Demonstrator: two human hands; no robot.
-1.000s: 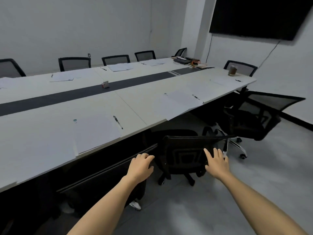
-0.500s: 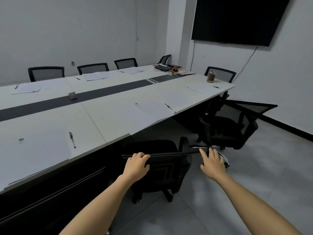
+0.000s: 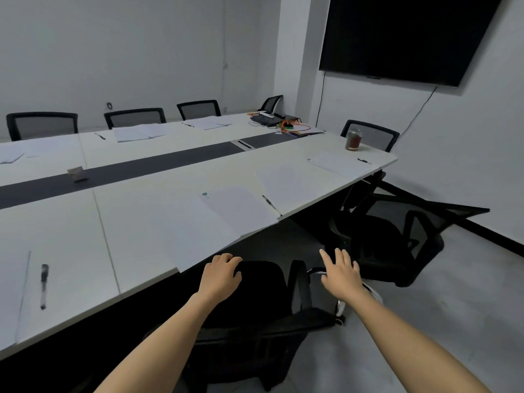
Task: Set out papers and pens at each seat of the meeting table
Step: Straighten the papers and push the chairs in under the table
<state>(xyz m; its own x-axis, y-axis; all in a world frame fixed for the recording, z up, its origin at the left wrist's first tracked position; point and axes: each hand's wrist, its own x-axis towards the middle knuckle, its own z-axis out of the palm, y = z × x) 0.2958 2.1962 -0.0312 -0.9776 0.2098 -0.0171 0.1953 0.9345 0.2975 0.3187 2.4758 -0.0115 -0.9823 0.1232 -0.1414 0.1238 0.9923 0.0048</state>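
**Mia:** Where are the papers?

**Tom:** The nearest papers (image 3: 235, 211) lie at the near edge of the white table (image 3: 136, 217); a pen (image 3: 268, 201) lies along their right side; more papers and pens sit at the other seats.

**Mia:** So is the job almost done?

**Tom:** I think so; every seat I can see has its set; this step looks like tidying the black chair (image 3: 263, 282) by that seat.

**Mia:** What about the hands?

**Tom:** The left hand (image 3: 219, 275) is on the chair with bent fingers; I cannot tell if it holds on; the right hand (image 3: 340, 272) has straight, spread fingers and holds nothing.

**Mia:** What next?

**Tom:** Maybe push the chair in straight, and softly; the other chair (image 3: 397, 239) on the right stands sideways and may need the same.
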